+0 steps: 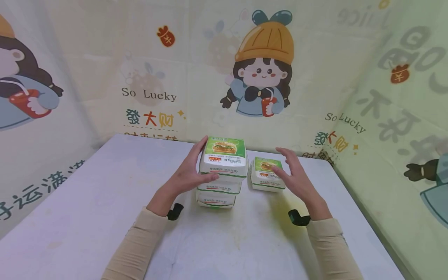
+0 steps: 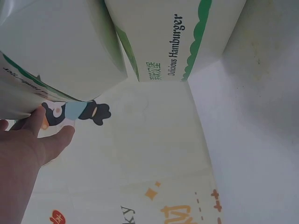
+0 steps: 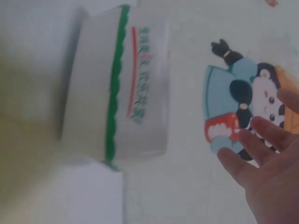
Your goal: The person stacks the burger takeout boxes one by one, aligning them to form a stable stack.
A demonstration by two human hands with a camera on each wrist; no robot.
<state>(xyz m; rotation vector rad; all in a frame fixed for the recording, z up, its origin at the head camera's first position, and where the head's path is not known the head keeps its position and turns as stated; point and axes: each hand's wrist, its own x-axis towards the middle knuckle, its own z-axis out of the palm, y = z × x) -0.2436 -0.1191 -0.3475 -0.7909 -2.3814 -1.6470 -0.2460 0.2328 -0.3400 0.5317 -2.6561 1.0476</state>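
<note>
My left hand grips the top burger box, thumb across its front and fingers along its left side. This white and green box is above two similar burger boxes in a stack. In the left wrist view, the top box looks tilted against the box under it. A single burger box sits on the table to the right of the stack. Over its right side in the head view is my right hand, fingers spread and holding nothing; the right wrist view shows that box apart from the fingers.
The white table reaches back to a printed cloth backdrop with cartoon figures and lettering. More of the same cloth hangs along the left and right sides. A black wrist strap is on the right wrist.
</note>
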